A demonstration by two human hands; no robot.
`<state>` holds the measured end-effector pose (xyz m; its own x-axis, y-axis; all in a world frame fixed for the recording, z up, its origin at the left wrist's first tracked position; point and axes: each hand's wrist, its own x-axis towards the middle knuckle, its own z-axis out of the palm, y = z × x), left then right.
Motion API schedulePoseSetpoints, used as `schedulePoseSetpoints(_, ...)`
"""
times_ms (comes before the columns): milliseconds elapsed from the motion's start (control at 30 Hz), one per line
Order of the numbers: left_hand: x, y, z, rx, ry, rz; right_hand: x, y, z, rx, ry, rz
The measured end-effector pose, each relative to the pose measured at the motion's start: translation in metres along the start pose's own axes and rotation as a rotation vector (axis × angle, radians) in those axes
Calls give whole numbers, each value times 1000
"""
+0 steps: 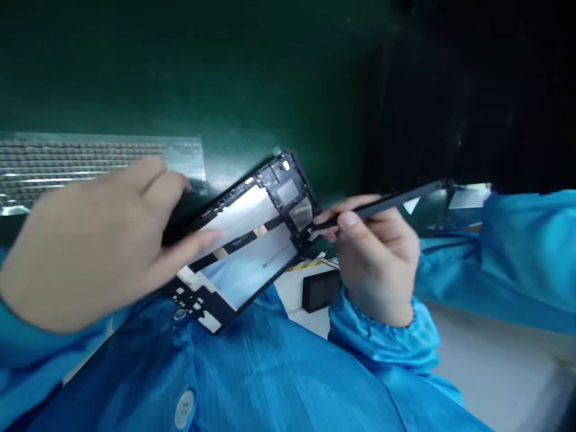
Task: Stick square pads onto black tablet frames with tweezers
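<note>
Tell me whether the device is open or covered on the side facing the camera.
Open: the device shows its inside, a dark strip across a pale panel, with no cover over them.

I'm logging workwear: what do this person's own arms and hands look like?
The left hand and right hand are bare, ungloved. Glossy blue fabric sleeves reach the wrists; the right one ends in a gathered, elastic-looking cuff. I see no markings or cables.

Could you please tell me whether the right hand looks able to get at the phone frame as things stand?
Most likely yes: the right hand sits beside the phone frame, slim black tool angled toward its corner, and the left hand, at the opposite end, leaves that side free.
</note>
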<state>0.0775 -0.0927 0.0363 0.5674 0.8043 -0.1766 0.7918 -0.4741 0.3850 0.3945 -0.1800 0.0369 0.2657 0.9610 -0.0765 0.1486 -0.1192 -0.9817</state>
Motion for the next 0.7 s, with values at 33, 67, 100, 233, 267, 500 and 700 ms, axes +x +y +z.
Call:
schedulePoseSetpoints(33,-7,9,8,50,-36,45,-13,6,-10,-49,33,15)
schedulePoseSetpoints(67,-13,16,15,105,-61,85,-24,12,-16,-84,36,25)
schedulePoseSetpoints(100,-17,22,20,156,-86,117,-32,19,-20,-99,23,13)
schedulePoseSetpoints(233,-21,26,31,143,-87,97,-43,37,-19,-58,13,-101)
schedulePoseSetpoints(267,-21,24,31,135,-90,86,-42,40,-18,-49,21,-136)
schedulePoseSetpoints(500,-23,22,32,121,-106,35,-41,48,-17,-126,4,-214)
schedulePoseSetpoints(700,-19,25,29,137,-66,62,-40,38,-25,-364,38,-345)
